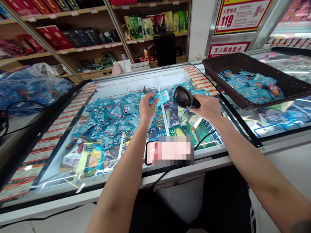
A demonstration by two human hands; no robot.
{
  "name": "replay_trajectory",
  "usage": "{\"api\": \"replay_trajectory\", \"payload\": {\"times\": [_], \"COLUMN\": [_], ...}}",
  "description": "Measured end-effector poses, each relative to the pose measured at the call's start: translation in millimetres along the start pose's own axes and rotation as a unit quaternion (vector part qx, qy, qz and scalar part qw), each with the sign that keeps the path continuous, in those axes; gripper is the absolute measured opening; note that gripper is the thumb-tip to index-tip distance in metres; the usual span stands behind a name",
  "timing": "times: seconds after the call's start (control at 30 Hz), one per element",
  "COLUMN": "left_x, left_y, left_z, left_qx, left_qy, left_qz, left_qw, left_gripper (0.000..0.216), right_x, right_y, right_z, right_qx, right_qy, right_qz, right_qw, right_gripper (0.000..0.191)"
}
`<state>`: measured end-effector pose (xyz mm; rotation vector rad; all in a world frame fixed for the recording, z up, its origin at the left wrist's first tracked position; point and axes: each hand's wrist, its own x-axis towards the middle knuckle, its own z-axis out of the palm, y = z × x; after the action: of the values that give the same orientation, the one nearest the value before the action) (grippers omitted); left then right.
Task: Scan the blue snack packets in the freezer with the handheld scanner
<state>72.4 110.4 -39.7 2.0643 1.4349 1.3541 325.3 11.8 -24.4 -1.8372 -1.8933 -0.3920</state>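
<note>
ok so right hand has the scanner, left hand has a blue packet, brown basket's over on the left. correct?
Not the basket: the head view shows the brown basket on the right. Right hand with scanner, left hand with blue packet stands.

At the upper right of the frame, we read "火警电话" and a large "119" on the fire-alarm telephone sign (pixel 241 17); below it, we read "灭火器放置点" on the red-bordered fire-extinguisher location sign (pixel 228 49).
</note>
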Motion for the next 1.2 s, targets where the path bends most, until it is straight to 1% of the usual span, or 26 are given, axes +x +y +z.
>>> {"api": "replay_trajectory", "payload": {"times": [0.2,0.3,0.43,0.6,0.9,1.07,1.2], "left_x": [-2,-2,0,1,-2,-2,-3], "left_y": [-1,-1,-8,-14,-10,-8,-7], "left_z": [-2,-1,3,6,5,3,4], "left_qx": [-0.008,-0.003,-0.005,-0.035,-0.044,-0.048,-0.04], "left_qy": [-0.028,-0.023,-0.001,-0.001,-0.004,-0.001,0.0], "left_qz": [0.011,0.01,-0.024,-0.017,-0.017,-0.022,-0.023], "left_qw": [1.0,1.0,1.0,0.999,0.999,0.999,0.999], "left_gripper": [0.035,0.038,0.032,0.027,0.028,0.027,0.028], "right_x": [-3,-3,-3,-3,-3,-3,-3], "right_y": [-5,-4,-2,-1,-1,1,1], "right_z": [0,1,3,4,6,9,8], "right_qx": [0.003,0.005,0.01,0.009,0.021,0.018,0.019], "right_qy": [-0.014,-0.015,-0.009,-0.016,0.008,0.008,0.012], "right_qz": [-0.047,-0.056,-0.059,-0.062,-0.077,-0.079,-0.079], "right_qw": [0.999,0.998,0.998,0.998,0.997,0.997,0.997], "right_gripper": [0.04,0.039,0.038,0.039,0.036,0.039,0.038]}}
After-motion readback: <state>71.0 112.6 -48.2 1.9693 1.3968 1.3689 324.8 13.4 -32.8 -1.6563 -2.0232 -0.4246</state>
